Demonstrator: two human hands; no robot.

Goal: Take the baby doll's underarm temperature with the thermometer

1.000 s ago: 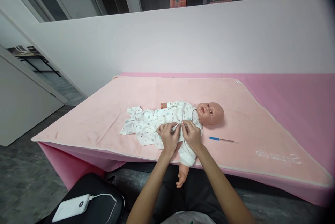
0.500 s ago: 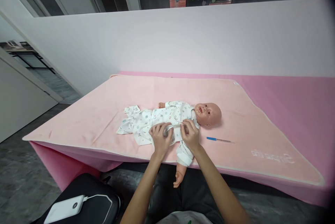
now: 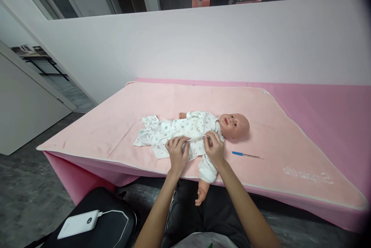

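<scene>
A baby doll (image 3: 234, 126) lies on its back in a white printed outfit (image 3: 185, 127), its head to the right. Both my hands are over its front. My left hand (image 3: 177, 154) is closed, pinching one end of a thin white cloth tie (image 3: 197, 138) near the belly. At the chest, the fingertips of my right hand (image 3: 215, 149) pinch the tie's other end. Between them it stretches nearly straight. The doll's near arm (image 3: 202, 193) hangs past the table edge, below my right wrist. My fingers hide part of the outfit's front.
A slim tool with a blue handle (image 3: 238, 153) rests right of my right hand on the peach blanket (image 3: 278, 139). Pink cloth (image 3: 327, 112) covers the table under it. At lower left, a white power bank (image 3: 78, 224) with a cable lies on a black bag (image 3: 101, 197).
My hands are slightly farther apart, and the tie between them looks straighter. The whole view has shifted a little, so the doll and table appear farther right.
</scene>
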